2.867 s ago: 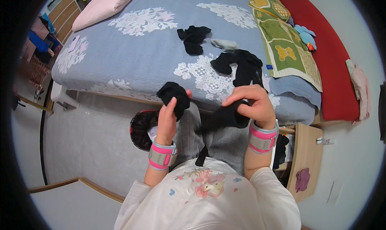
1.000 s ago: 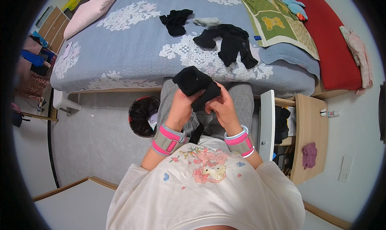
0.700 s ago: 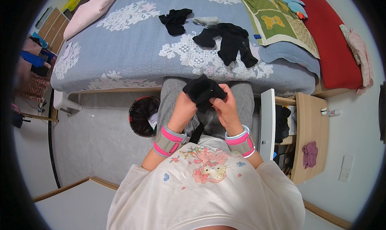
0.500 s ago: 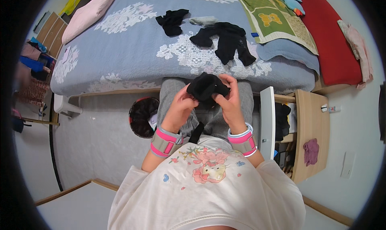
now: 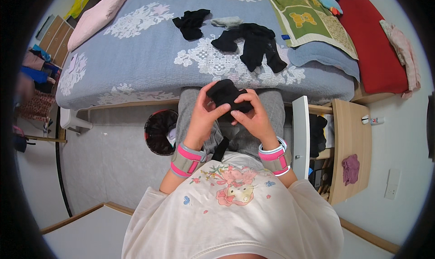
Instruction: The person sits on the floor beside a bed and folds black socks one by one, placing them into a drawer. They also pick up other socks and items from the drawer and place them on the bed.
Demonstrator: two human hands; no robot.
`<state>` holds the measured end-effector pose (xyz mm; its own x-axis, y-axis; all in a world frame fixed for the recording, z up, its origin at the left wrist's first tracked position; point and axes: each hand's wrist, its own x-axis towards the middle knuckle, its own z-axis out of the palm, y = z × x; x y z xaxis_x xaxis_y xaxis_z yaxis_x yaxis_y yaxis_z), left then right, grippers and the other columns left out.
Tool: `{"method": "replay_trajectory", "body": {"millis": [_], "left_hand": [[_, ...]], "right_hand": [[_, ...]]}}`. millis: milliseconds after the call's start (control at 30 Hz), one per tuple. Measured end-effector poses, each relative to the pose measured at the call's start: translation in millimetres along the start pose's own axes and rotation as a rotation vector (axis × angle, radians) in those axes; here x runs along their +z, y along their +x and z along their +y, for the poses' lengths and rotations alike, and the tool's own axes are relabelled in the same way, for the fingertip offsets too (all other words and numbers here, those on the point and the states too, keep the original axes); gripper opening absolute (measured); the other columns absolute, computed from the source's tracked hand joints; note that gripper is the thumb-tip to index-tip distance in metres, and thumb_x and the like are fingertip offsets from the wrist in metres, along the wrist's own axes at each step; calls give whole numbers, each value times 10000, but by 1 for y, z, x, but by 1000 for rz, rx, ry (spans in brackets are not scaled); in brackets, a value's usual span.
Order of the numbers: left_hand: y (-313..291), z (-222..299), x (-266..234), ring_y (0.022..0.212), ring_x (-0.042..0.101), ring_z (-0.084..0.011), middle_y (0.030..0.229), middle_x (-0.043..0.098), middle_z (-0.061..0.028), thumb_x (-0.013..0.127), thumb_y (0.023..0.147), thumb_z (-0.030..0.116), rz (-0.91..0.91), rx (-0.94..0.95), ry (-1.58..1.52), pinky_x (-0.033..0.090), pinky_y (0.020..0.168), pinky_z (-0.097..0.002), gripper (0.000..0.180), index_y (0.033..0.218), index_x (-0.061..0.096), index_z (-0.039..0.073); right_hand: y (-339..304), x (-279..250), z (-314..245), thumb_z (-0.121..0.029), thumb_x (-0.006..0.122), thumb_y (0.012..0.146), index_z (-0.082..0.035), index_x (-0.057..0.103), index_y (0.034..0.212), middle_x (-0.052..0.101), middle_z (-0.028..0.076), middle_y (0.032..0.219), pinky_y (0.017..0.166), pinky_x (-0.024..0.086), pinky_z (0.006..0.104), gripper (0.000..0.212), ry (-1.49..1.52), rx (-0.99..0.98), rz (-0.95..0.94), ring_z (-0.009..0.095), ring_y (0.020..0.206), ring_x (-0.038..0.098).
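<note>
Above my knees I hold a folded black sock (image 5: 223, 91) in both hands. My left hand (image 5: 202, 118) is closed around its left side, with the thumb pressed on the near face. The right hand (image 5: 259, 121) pinches the sock's right end between thumb and fingers. On the bed beyond lie more black socks, one crumpled pile (image 5: 192, 24) to the left and a larger spread (image 5: 256, 43) to the right. A light grey sock (image 5: 226, 22) rests between them. Each of my wrists wears a pink and grey band.
The bed (image 5: 145, 55) with a blue cover spans the far side. At right stands a cabinet (image 5: 351, 136) with an open drawer (image 5: 301, 132) holding dark cloth; a mauve cloth (image 5: 350, 169) lies on top. A dark waste bin (image 5: 156, 134) and white stool (image 5: 74, 119) are at left.
The sock has been turned and folded over, so its opening no longer faces me. My right fingers have moved onto its near side, and both hands have come closer together.
</note>
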<state>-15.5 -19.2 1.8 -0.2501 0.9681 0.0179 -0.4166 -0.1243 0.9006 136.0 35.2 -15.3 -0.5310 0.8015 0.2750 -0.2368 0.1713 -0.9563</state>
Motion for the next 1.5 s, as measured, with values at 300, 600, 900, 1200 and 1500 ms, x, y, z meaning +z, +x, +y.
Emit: {"method": "replay_trajectory", "body": {"millis": [300,600,900,1200,1500], "left_hand": [[6,3,-11,790,517,-46,970,579,8,649,832,40,102,104,350,427,650,-186,248,1076,600,37],[11,16,-35,828,627,-125,902,669,-25,576,886,133,71,-256,-311,465,745,-258,119,915,649,44],[7,14,-43,897,637,-172,989,664,-92,507,925,142,38,168,-530,495,797,-291,196,988,621,-4],[-1,25,-57,938,606,-122,1061,624,-48,507,913,84,-160,-56,-144,464,837,-241,310,1199,547,-26],[-2,15,-34,1261,365,-133,1410,353,-49,666,842,86,-462,-79,193,304,1043,-284,762,1445,205,20]], "right_hand": [[-7,-15,10,-96,663,811,-62,511,937,493,61,1027,895,398,311,201,237,72,-62,181,1034,487],[-5,-20,-3,-71,628,730,-85,492,924,558,71,1029,931,357,287,238,343,224,-8,177,1042,489],[-11,-26,-7,-100,649,694,-14,502,1155,564,95,1091,853,480,291,492,711,423,-114,184,980,573],[-16,-41,-12,-143,719,697,15,480,1194,545,124,1152,917,478,336,573,818,296,-102,230,1041,579],[0,-31,-26,35,670,700,-30,463,1174,554,98,1086,917,462,318,521,712,278,128,212,1021,567]]}}
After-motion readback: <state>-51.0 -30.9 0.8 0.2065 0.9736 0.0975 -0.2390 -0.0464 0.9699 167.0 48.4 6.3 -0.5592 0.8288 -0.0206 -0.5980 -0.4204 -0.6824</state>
